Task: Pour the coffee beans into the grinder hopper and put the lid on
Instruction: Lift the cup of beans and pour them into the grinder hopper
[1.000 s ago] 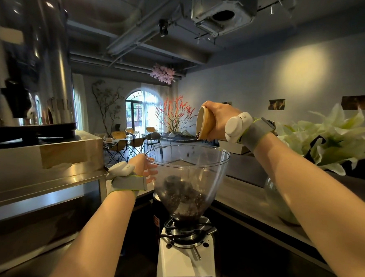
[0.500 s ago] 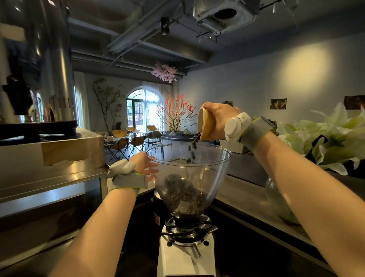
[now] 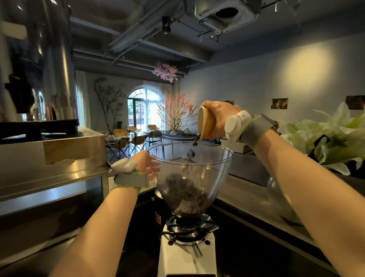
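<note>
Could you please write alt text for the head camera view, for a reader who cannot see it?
A right hand tips a tan paper cup, spilling dark coffee beans into the clear plastic hopper of a white grinder. The left hand steadies the hopper's rim; no lid is on it.

cup (image 3: 205, 123): tan | beans (image 3: 185, 196): dark brown | hopper (image 3: 217, 171): clear | grinder body (image 3: 187, 262): white

cup (image 3: 205, 124) tipped above hopper (image 3: 213, 171), beans (image 3: 185, 196) inside, left hand (image 3: 147, 165) beside hopper's left rim

Dim interior; bright arched window (image 3: 146, 107); edges warped.
</note>
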Available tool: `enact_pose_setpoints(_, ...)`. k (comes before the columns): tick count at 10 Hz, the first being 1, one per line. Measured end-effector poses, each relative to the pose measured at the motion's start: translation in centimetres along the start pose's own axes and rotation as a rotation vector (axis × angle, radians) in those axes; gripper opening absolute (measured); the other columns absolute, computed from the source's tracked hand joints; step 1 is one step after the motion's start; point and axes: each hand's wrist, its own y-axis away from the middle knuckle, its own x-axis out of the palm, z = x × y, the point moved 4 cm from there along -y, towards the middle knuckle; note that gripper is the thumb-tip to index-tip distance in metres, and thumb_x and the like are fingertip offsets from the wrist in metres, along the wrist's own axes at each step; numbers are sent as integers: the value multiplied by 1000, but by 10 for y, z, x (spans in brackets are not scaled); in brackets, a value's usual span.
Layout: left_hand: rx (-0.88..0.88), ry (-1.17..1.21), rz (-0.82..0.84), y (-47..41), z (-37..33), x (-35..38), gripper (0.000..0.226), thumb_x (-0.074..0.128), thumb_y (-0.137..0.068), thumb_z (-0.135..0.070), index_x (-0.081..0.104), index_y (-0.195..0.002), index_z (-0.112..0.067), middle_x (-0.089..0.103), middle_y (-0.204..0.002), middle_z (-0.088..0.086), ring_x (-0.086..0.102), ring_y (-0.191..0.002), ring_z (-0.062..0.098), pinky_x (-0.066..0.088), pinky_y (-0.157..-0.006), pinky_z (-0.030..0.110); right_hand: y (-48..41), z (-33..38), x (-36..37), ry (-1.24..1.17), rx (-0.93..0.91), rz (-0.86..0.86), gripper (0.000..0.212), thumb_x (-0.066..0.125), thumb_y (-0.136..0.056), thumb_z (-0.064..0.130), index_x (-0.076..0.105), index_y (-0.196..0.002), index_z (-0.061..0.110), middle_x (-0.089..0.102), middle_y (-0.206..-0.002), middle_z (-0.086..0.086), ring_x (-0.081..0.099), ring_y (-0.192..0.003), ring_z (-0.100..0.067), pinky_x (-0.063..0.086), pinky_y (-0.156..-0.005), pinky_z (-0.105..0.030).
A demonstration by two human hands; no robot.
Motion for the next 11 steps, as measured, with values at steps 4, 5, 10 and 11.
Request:
enact_pose_setpoints(4,3,-64,42,10,-6,0,31,34,-96,-14,51,-71,-6,67,-50,11,52,-72,28,42,-68,41,-4,1,2,-16,-26,-10,70,72,-73,30,36,-132,20,50,-132,-8,47,-118,-31,40,-92,-41)
enact_pose_setpoints(5,4,-75,21,17,-4,7,33,31,-97,-16,49,-72,-8,66,-51,8,50,-69,25,40,-64,37,-5,0,3,-50,-14,-3,66,68,-77,34,35,-133,21,48,-134,-8,46,-121,-32,40,-95,-41)
enact_pose_setpoints(10,102,-237,-186,36,1,8,24,46,-88,-6,45,-64,-10,55,-133,25,52,-124,38,41,-104,47,-3,6,7,88,-43,-27,64,69,-75,34,38,-129,22,51,-129,-8,48,-115,-30,38,-86,-40)
enact_pose_setpoints(11,130,-288,-195,38,-3,6,25,47,-88,-6,44,-63,-11,55,-133,25,51,-125,38,41,-104,47,-4,9,7,105,-47,-12,65,69,-75,35,36,-130,21,50,-130,-9,48,-117,-32,40,-89,-43)
